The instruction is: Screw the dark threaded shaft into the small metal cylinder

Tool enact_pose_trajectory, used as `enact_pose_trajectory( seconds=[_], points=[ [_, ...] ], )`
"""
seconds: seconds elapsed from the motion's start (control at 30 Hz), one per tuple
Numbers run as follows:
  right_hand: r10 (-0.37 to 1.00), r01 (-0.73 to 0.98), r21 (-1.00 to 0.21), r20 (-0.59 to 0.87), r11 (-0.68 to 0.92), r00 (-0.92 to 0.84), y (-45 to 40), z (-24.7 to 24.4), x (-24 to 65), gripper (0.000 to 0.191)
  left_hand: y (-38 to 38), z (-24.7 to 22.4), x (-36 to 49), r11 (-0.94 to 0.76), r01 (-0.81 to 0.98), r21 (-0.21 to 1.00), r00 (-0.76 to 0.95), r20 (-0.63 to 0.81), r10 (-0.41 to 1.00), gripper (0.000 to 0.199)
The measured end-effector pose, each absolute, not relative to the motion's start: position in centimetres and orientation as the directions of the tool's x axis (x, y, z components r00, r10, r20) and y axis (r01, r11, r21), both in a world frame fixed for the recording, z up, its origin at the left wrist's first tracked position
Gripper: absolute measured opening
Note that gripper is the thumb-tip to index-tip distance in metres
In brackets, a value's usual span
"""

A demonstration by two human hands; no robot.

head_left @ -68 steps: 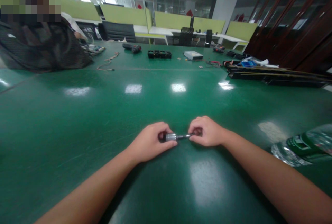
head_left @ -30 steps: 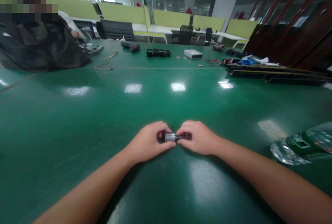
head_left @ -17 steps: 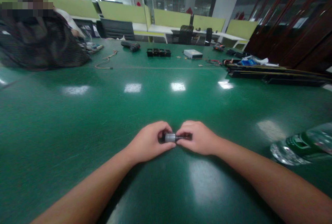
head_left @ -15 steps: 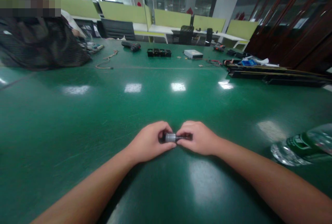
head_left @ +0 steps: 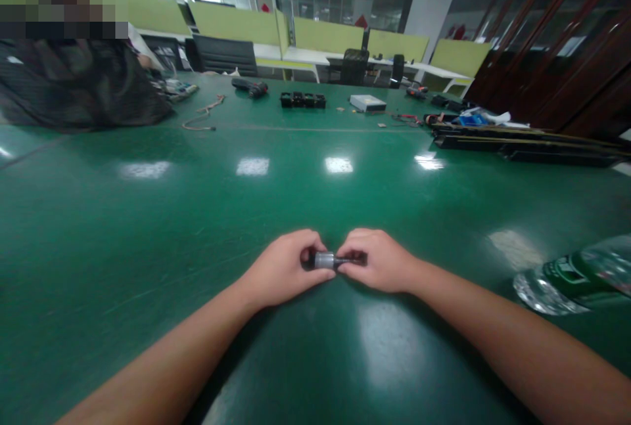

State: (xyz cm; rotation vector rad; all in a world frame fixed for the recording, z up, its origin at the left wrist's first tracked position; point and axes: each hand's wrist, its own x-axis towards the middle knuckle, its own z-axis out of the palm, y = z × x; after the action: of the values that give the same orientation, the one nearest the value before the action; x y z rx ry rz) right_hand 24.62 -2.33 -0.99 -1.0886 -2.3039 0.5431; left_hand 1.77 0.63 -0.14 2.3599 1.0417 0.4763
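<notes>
Over the green tabletop [head_left: 276, 359], a small silver-and-black cylindrical part [head_left: 324, 261] lies level between my two hands. My left hand [head_left: 284, 270] is closed around its thicker silver body, thumb along the near side and fingers over the far side. At the other end, my right hand [head_left: 377, 261] pinches a thin dark shaft between thumb and fingers. The fingertips of both hands almost meet. Whether shaft and body are one piece I cannot tell, and both ends are partly covered by the fingers.
A clear water bottle [head_left: 566, 280] lies on its side at the right. Farther back are a dark bag [head_left: 83, 83], a cord [head_left: 200, 121], a power drill [head_left: 250, 87], a row of black blocks [head_left: 302, 100], a silver box [head_left: 367, 104] and long black strips [head_left: 522, 144].
Both hands keep their hold on the part, nearly unmoved. My right hand has shifted only very slightly.
</notes>
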Motion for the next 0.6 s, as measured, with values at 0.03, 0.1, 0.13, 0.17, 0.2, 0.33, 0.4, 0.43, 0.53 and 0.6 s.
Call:
enact_pose_trajectory(
  seconds=[0.03,0.1,0.13,0.17,0.2,0.33,0.4,0.43,0.53,0.6],
  points=[
    [0.795,0.582,-0.558,0.288,0.592,-0.534,-2.31,-0.98,24.63,0.009,0.64,-0.14,1.77,-0.577,0.575,0.58,0.645,0.111,0.756,0.022],
    [0.798,0.583,-0.561,0.284,0.588,-0.532,-2.29,-0.93,24.65,0.009,0.67,-0.13,1.77,-0.581,0.571,0.58,0.648,0.116,0.753,0.022],
    [0.799,0.583,-0.563,0.282,0.586,-0.531,-2.28,-0.89,24.66,0.008,0.69,-0.12,1.77,-0.582,0.571,0.58,0.648,0.117,0.753,0.022],
    [0.8,0.584,-0.564,0.28,0.584,-0.53,-2.27,-0.85,24.67,0.008,0.7,-0.11,1.76,-0.582,0.57,0.58,0.648,0.118,0.753,0.023],
    [0.802,0.584,-0.566,0.278,0.582,-0.529,-2.28,-0.82,24.67,0.008,0.71,-0.09,1.76,-0.582,0.57,0.58,0.647,0.118,0.753,0.023],
    [0.805,0.584,-0.571,0.275,0.576,-0.526,-2.29,-0.8,24.71,0.009,0.73,-0.08,1.77,-0.585,0.569,0.579,0.649,0.12,0.751,0.023],
    [0.804,0.584,-0.57,0.281,0.579,-0.524,-2.27,-0.87,24.74,0.009,0.74,-0.11,1.78,-0.59,0.566,0.576,0.652,0.125,0.748,0.022],
    [0.803,0.583,-0.568,0.283,0.58,-0.524,-2.25,-0.9,24.76,0.009,0.74,-0.13,1.78,-0.592,0.565,0.574,0.653,0.128,0.747,0.022],
    [0.802,0.58,-0.57,0.283,0.582,-0.526,-2.2,-0.96,24.81,0.01,0.74,-0.19,1.77,-0.593,0.566,0.573,0.65,0.133,0.748,0.022],
    [0.801,0.578,-0.572,0.282,0.582,-0.528,-2.18,-0.94,24.83,0.01,0.72,-0.18,1.76,-0.59,0.568,0.574,0.648,0.131,0.751,0.023]
  ],
)
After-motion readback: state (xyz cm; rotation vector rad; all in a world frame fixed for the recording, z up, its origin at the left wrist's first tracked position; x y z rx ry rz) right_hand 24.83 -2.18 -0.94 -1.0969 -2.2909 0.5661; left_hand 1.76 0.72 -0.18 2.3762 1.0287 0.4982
